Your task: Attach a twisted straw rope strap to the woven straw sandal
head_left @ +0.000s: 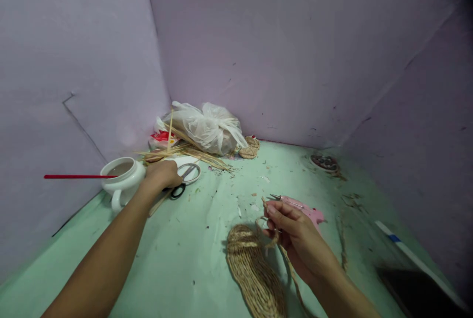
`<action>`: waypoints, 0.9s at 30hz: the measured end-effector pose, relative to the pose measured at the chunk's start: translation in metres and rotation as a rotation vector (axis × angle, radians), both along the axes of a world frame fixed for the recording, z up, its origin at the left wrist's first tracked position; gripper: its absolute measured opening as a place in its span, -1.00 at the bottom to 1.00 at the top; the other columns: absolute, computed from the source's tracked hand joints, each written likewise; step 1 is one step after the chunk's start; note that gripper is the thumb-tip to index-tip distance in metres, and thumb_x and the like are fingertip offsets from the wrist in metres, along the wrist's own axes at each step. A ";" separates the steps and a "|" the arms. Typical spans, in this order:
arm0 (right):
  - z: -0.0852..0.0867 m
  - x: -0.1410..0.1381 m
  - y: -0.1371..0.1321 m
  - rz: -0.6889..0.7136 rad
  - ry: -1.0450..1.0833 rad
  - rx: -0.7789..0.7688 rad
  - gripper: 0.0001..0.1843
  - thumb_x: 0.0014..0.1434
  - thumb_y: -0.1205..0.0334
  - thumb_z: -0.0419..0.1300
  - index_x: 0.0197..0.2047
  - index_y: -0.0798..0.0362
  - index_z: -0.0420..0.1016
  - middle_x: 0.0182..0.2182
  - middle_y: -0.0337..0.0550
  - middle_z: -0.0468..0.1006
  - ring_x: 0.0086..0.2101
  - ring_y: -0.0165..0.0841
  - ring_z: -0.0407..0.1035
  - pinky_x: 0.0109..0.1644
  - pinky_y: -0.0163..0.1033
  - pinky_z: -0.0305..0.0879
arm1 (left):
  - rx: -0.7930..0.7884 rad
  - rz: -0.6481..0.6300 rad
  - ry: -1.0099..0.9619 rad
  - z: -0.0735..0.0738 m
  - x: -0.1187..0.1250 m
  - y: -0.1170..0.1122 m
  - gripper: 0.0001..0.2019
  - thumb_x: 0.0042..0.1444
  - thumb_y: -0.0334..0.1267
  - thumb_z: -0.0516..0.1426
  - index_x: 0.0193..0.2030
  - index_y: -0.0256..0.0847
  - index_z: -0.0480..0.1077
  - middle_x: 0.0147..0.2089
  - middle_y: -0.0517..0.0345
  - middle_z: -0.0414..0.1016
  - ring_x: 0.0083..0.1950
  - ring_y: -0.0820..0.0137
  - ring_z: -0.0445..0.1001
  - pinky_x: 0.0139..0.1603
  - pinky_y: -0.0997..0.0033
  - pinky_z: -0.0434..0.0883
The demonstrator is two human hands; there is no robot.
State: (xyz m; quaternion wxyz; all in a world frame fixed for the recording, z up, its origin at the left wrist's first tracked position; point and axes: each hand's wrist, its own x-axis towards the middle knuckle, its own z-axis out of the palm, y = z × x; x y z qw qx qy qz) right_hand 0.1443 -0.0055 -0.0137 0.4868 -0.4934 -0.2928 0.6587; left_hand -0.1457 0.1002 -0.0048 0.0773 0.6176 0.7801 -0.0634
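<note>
My right hand [291, 229] pinches a jute cord [273, 241] between thumb and fingers, its short end sticking up. Just below and left of it lies a sole-shaped piece of coiled jute [254, 273]; the cord trails down past its right side. At the far left, my left hand [164, 175] reaches over a pair of scissors [178, 191] with a black handle. Its fingers are hidden behind the back of the hand, so whether they grip the scissors cannot be made out.
A white pot [127, 182] with a red stick [74, 176] across it stands left. Behind are a tied plastic bag [210, 128], dry straw strips [199, 153] and woven pieces [250, 148]. A pink glue gun [303, 207] lies beyond my right hand; a small dish [324, 163] sits back right.
</note>
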 end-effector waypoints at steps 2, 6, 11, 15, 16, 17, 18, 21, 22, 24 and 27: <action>0.001 0.000 0.000 -0.005 -0.034 0.000 -0.68 -0.30 0.12 0.41 -0.52 0.11 0.44 -0.67 -0.33 0.34 -0.63 -0.51 0.22 -0.53 -0.38 0.18 | 0.007 0.023 0.041 0.008 0.003 -0.003 -0.73 -0.03 -0.19 0.17 -0.21 -0.31 0.43 -0.15 -0.14 0.48 -0.11 0.11 0.44 -0.19 0.24 0.36; 0.002 -0.001 0.000 -0.010 -0.071 0.006 -0.68 -0.30 0.11 0.41 -0.52 0.10 0.44 -0.67 -0.33 0.35 -0.65 -0.50 0.22 -0.53 -0.36 0.16 | -0.001 0.017 0.073 0.019 0.008 -0.007 -0.77 -0.15 -0.29 0.15 -0.31 -0.32 0.48 -0.19 -0.25 0.51 -0.13 -0.02 0.45 -0.27 0.24 0.32; 0.000 -0.001 -0.001 -0.008 -0.083 0.015 -0.69 -0.30 0.11 0.40 -0.53 0.10 0.44 -0.67 -0.34 0.34 -0.65 -0.51 0.21 -0.51 -0.35 0.17 | -0.179 -0.014 0.027 0.017 0.008 -0.006 -0.80 0.06 -0.29 0.10 -0.17 -0.27 0.42 -0.18 -0.02 0.49 -0.18 0.24 0.46 -0.25 0.28 0.39; -0.001 0.000 -0.001 -0.002 -0.088 0.028 -0.69 -0.28 0.11 0.40 -0.49 0.10 0.45 -0.66 -0.35 0.35 -0.64 -0.52 0.21 -0.51 -0.36 0.15 | -0.304 -0.017 0.057 0.011 0.005 -0.004 -0.68 0.14 -0.20 0.07 0.02 -0.24 0.28 0.02 0.02 0.34 -0.06 0.29 0.40 -0.11 0.17 0.40; -0.001 0.000 -0.001 -0.002 -0.085 0.024 -0.69 -0.29 0.12 0.40 -0.49 0.10 0.45 -0.65 -0.35 0.35 -0.64 -0.53 0.21 -0.51 -0.35 0.15 | -0.324 -0.019 0.063 0.009 0.004 -0.004 -0.68 0.14 -0.21 0.07 0.03 -0.23 0.27 0.03 0.01 0.33 -0.05 0.29 0.39 -0.11 0.17 0.40; -0.001 -0.001 -0.001 -0.004 -0.083 0.021 -0.69 -0.30 0.12 0.41 -0.50 0.10 0.45 -0.65 -0.34 0.36 -0.64 -0.53 0.21 -0.51 -0.35 0.15 | -0.337 -0.023 0.067 0.008 0.005 -0.004 -0.68 0.14 -0.21 0.08 0.03 -0.23 0.28 0.02 0.01 0.34 -0.05 0.28 0.39 -0.11 0.17 0.40; -0.001 -0.001 -0.001 -0.004 -0.081 0.020 -0.68 -0.30 0.12 0.41 -0.50 0.10 0.45 -0.64 -0.34 0.36 -0.64 -0.53 0.21 -0.51 -0.35 0.15 | -0.344 -0.031 0.067 0.007 0.005 -0.004 -0.69 0.14 -0.21 0.08 0.02 -0.23 0.28 0.02 0.01 0.34 -0.05 0.28 0.39 -0.11 0.17 0.40; 0.000 -0.001 -0.001 -0.006 -0.085 0.021 -0.69 -0.30 0.12 0.41 -0.51 0.10 0.46 -0.63 -0.33 0.38 -0.64 -0.53 0.22 -0.52 -0.37 0.14 | -0.346 -0.056 0.059 0.004 0.009 -0.003 -0.68 0.14 -0.21 0.07 0.03 -0.24 0.28 0.02 0.01 0.34 -0.06 0.28 0.40 -0.11 0.17 0.40; 0.000 -0.002 -0.001 -0.006 -0.086 0.020 -0.69 -0.30 0.12 0.41 -0.51 0.10 0.46 -0.63 -0.33 0.38 -0.63 -0.54 0.22 -0.52 -0.37 0.14 | -0.352 -0.061 0.052 0.002 0.009 -0.003 -0.68 0.14 -0.21 0.07 0.03 -0.24 0.28 0.02 0.01 0.34 -0.06 0.28 0.40 -0.11 0.17 0.40; 0.000 -0.002 -0.001 -0.006 -0.085 0.019 -0.69 -0.31 0.12 0.41 -0.51 0.10 0.46 -0.63 -0.33 0.38 -0.64 -0.54 0.22 -0.53 -0.37 0.14 | -0.370 -0.067 0.035 0.000 0.009 -0.003 -0.68 0.14 -0.21 0.08 0.03 -0.25 0.28 0.02 0.01 0.34 -0.06 0.28 0.40 -0.12 0.17 0.40; 0.001 -0.003 -0.001 -0.018 -0.087 0.021 -0.68 -0.33 0.11 0.41 -0.52 0.10 0.47 -0.65 -0.34 0.36 -0.64 -0.53 0.21 -0.53 -0.37 0.15 | -0.356 -0.079 0.008 -0.001 0.005 -0.002 -0.68 0.14 -0.21 0.07 0.03 -0.25 0.28 0.02 0.01 0.34 -0.06 0.28 0.40 -0.12 0.17 0.40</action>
